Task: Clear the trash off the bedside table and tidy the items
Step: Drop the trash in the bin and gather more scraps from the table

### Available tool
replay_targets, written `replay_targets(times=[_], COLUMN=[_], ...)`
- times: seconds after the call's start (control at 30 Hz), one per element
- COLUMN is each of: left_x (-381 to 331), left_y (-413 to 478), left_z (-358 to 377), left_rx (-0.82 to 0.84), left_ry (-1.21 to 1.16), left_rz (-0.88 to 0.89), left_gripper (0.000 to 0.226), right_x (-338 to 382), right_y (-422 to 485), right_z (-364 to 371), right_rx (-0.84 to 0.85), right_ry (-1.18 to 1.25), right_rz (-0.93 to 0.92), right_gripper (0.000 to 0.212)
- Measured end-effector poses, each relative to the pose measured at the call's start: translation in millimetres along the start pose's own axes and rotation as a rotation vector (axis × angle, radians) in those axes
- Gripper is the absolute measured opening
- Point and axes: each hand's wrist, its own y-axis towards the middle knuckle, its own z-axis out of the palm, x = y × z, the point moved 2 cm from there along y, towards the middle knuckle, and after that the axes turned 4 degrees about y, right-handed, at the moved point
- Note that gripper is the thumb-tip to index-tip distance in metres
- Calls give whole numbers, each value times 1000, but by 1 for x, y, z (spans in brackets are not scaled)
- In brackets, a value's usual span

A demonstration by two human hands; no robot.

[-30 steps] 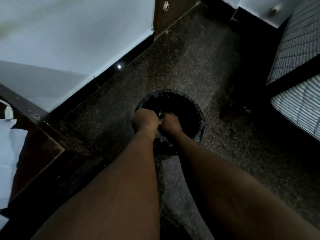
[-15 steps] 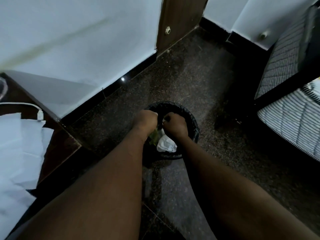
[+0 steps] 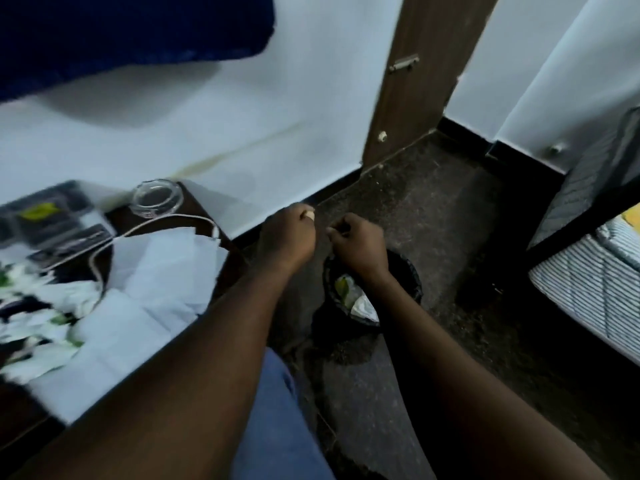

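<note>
My left hand (image 3: 289, 237) and my right hand (image 3: 358, 244) hover close together above the black-lined trash bin (image 3: 414, 284) on the floor, both with curled fingers and nothing visible in them. Inside the bin lie white paper and a green wrapper (image 3: 356, 301). The dark wooden bedside table (image 3: 202, 211) is at the left. It carries white paper sheets (image 3: 166, 268), a clear glass jar (image 3: 157, 200), a white cable (image 3: 162, 220), a black tray (image 3: 52, 220) and blurred white and green scraps (image 3: 34, 306).
A bed with a striped mattress (image 3: 588, 292) stands at the right. A brown door frame (image 3: 415, 81) meets the white wall at the back. Dark blue cloth (image 3: 121, 29) hangs at the top left. My blue-clad knee (image 3: 277, 410) is between my arms. Dark speckled floor surrounds the bin.
Both hands have lifted out of the bin and now sit above its rim. The trash stayed inside. The view swung up and left, bringing the bedside table into sight.
</note>
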Motion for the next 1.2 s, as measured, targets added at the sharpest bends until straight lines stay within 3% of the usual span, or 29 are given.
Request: replay_targets(times=[0.1, 0.3, 0.5, 0.8, 1.0, 1.2], left_x=[19, 123, 205, 271, 292, 323], left_y=[-20, -101, -168, -193, -168, -159], left_z=[-56, -189, -271, -310, -310, -291], left_rx=[-116, -267, -257, -224, -202, 74], left_ry=[3, 196, 291, 351, 380, 518], left_rz=[39, -38, -180, -226, -262, -253], left_gripper=[23, 21, 24, 34, 34, 40], right_x=[61, 203, 294, 330, 326, 328], right_y=[-7, -53, -115, -147, -140, -122], right_z=[0, 45, 110, 198, 233, 265], right_rx=[33, 353, 515, 653, 726, 911], right_ry=[57, 45, 34, -178, -237, -504], right_rz=[-146, -399, -573, -644, -672, -747], right_gripper=[8, 9, 4, 14, 7, 35])
